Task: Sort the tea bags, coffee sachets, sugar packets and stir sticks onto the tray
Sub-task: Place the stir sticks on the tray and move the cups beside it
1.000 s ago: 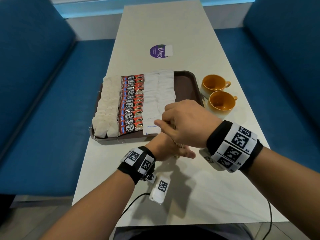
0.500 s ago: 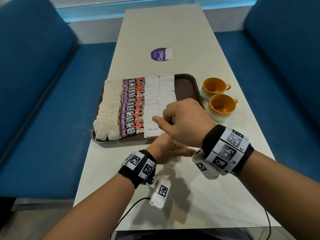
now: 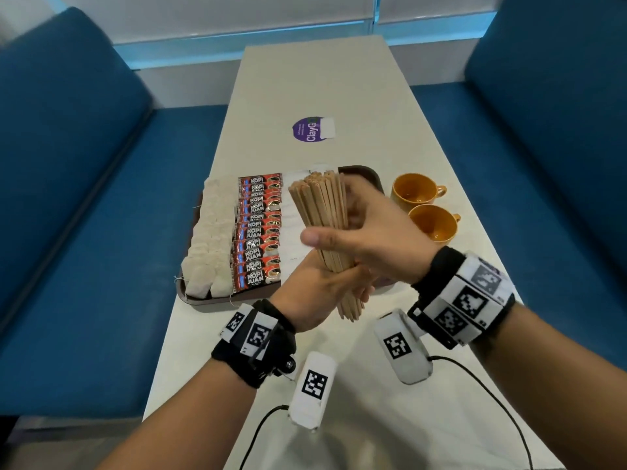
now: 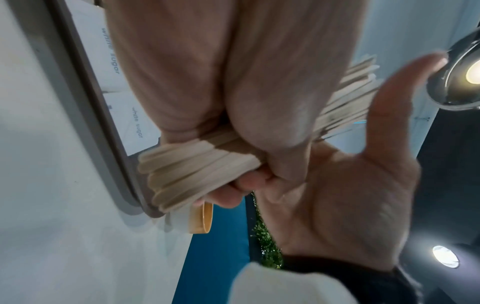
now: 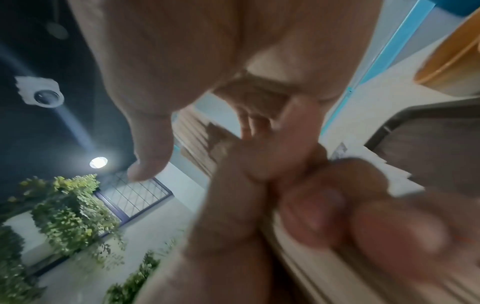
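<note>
Both hands hold a thick bundle of wooden stir sticks (image 3: 320,212) above the near right part of the brown tray (image 3: 368,173). My left hand (image 3: 315,293) grips the bundle's lower end (image 4: 192,170). My right hand (image 3: 373,232) wraps its middle, thumb across the front and fingers behind. The sticks tilt away from me and fan out slightly at the top. On the tray lie a column of tea bags (image 3: 210,242), a column of red coffee sachets (image 3: 259,232) and white sugar packets (image 3: 295,201) (image 4: 130,123), partly hidden by the bundle.
Two orange cups (image 3: 417,189) (image 3: 436,222) stand right of the tray. A purple round sticker (image 3: 308,129) lies farther back on the long white table (image 3: 322,79). Blue benches (image 3: 68,198) flank both sides. The right wrist view is blurred.
The hands have lifted the stick bundle from the table in front of the tray and moved it forward over the tray; the stick tops now show above the right hand.
</note>
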The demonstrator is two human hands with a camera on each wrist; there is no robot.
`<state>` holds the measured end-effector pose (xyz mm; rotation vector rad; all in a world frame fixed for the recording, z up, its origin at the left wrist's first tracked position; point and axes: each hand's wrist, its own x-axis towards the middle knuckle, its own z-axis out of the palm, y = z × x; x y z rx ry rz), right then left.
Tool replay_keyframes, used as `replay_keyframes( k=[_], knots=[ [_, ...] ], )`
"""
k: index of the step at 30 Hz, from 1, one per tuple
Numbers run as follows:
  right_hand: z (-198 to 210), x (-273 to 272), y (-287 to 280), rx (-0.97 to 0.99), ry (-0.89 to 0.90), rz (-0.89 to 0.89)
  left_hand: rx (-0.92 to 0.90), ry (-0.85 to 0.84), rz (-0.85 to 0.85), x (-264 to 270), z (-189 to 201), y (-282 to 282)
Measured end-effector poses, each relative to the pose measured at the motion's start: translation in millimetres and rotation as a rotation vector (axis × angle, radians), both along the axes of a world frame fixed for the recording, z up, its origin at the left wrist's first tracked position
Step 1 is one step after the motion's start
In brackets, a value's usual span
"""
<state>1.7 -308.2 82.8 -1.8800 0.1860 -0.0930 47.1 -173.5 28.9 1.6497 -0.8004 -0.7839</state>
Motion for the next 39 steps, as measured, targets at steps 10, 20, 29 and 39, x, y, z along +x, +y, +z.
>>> replay_keyframes(
  k=[10, 20, 29, 39],
  knots=[
    [-27, 20, 0, 0.07, 0.056, 0.001, 0.07, 0.06, 0.05, 12, -7, -15],
    [-27, 100, -59, 0.16, 0.343, -0.471, 0.3, -0.528, 0.047, 57, -21, 26],
    [-63, 144, -75, -0.078, 0.735, -0.426, 0.456, -0.594, -0.077, 54, -47, 36],
    [-73, 158, -75, -0.709, 0.782, -0.318, 0.504, -0.589, -0.081, 52, -53, 36]
  ],
)
